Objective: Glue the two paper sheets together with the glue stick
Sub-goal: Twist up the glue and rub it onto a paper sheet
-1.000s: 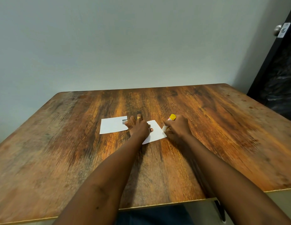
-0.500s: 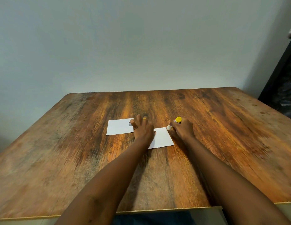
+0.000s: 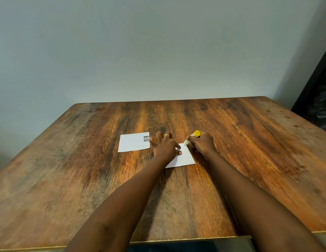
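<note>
Two small white paper sheets lie on the wooden table (image 3: pixel 85 179). The left sheet (image 3: pixel 133 142) lies flat, with a small grey mark at its upper right corner. My left hand (image 3: pixel 165 146), a gold ring on one finger, presses flat with spread fingers on the right sheet (image 3: pixel 185 157) and covers its left part. My right hand (image 3: pixel 202 143) grips a glue stick (image 3: pixel 194 135) with a yellow end. The stick is tilted, its white tip down at the right sheet's far edge.
The table's far edge meets a plain grey wall. A dark door or cabinet (image 3: pixel 318 99) stands at the right. The table's near edge runs along the bottom of the view.
The camera has tilted upward, so table and hands sit lower in view. The glue stick's tip has shifted slightly along the right sheet's far edge. My left hand stays pressed on that sheet.
</note>
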The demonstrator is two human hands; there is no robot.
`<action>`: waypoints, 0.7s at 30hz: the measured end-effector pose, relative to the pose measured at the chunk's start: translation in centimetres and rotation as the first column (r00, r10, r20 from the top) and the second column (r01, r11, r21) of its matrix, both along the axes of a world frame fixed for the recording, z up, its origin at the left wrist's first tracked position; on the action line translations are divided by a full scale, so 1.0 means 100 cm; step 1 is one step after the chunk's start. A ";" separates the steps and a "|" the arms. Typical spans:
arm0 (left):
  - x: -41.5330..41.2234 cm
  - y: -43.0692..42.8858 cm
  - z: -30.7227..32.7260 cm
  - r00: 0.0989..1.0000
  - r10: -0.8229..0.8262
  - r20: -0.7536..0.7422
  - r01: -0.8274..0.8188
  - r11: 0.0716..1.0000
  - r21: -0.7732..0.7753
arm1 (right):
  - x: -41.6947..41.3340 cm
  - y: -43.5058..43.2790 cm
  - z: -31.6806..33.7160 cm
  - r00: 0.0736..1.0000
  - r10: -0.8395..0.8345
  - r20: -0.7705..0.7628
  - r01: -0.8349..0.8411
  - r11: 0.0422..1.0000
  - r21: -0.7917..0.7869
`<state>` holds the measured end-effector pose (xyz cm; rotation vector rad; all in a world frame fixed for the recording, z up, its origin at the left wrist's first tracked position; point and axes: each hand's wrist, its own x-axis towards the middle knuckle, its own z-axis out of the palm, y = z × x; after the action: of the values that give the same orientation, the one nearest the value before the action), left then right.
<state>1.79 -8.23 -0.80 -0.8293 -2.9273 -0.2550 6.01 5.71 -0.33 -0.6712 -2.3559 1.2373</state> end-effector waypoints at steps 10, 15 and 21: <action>0.000 0.001 0.004 0.999 0.017 0.050 -0.017 1.000 0.006 | -0.011 0.001 -0.005 0.999 0.009 0.037 -0.011 0.998 0.063; 0.001 0.001 0.002 0.998 0.026 0.054 -0.027 1.000 0.013 | -0.012 0.002 -0.004 0.999 0.013 0.049 -0.017 0.996 0.084; 0.001 0.001 0.000 0.998 0.037 0.052 -0.038 0.999 0.017 | -0.010 0.001 -0.003 0.996 0.010 0.085 -0.018 0.996 0.085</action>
<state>1.90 -8.10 -0.80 -0.7760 -2.9801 -0.3042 5.00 5.79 -0.61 -0.6925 -2.4712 1.1264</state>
